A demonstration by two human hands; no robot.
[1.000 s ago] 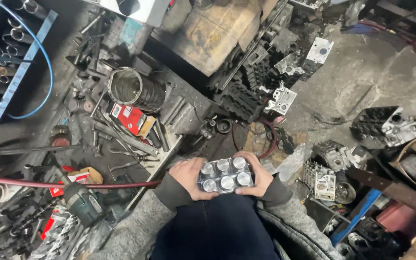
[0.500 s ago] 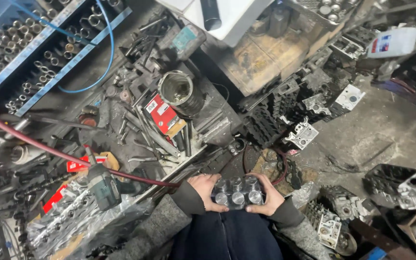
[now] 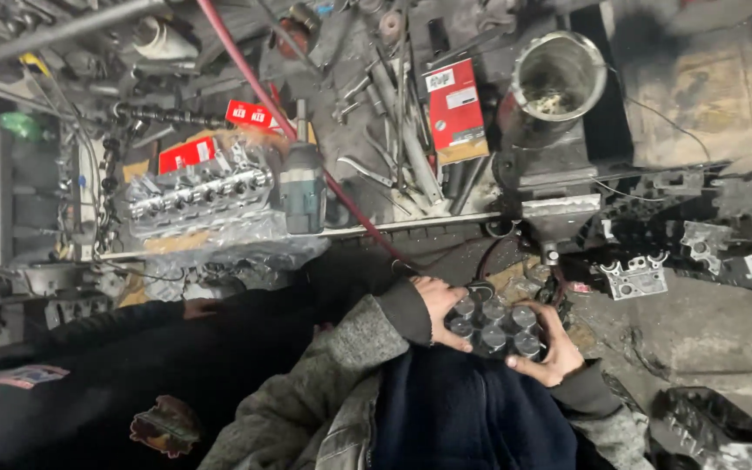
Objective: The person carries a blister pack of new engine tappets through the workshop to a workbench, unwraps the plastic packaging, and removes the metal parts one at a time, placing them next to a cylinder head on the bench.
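Both hands hold a small dark block (image 3: 493,328) of several round shiny metal cylinders close to my body, over my dark blue lap. My left hand (image 3: 435,306) grips its left end, fingers curled over the top; the grey knitted sleeve runs down to the lower left. My right hand (image 3: 553,355) cups its right end from below. Part of the block is hidden under the fingers.
A cluttered bench lies ahead: a red box (image 3: 454,109), a large metal sleeve (image 3: 559,77), loose wrenches (image 3: 393,157), a green power tool (image 3: 303,187), a plastic-wrapped cylinder head (image 3: 198,198) and a red hose (image 3: 306,148). Engine castings (image 3: 637,277) sit on the floor at the right.
The head view has swung left and tilted, so the bench now fills the top. Both hands keep hold of the block of cylinders near my body.
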